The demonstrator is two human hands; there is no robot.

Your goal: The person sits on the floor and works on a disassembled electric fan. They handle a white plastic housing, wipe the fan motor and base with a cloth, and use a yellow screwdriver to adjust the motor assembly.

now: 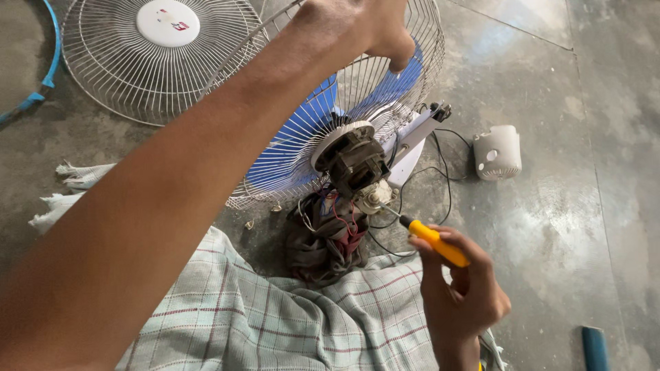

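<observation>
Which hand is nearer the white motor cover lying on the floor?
Right. The right hand, gripping the yellow screwdriver, sits below and left of the white motor cover. The left hand holds the fan's wire guard, farther up-left.

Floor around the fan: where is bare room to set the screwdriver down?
Bare concrete lies right of the white motor cover and between it and the right hand. Crowded: wires and dark cloth under the motor.

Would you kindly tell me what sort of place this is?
Probably an informal repair spot on a bare concrete floor: a fan motor lies opened, its detached front grille and white motor cover set aside.
</observation>
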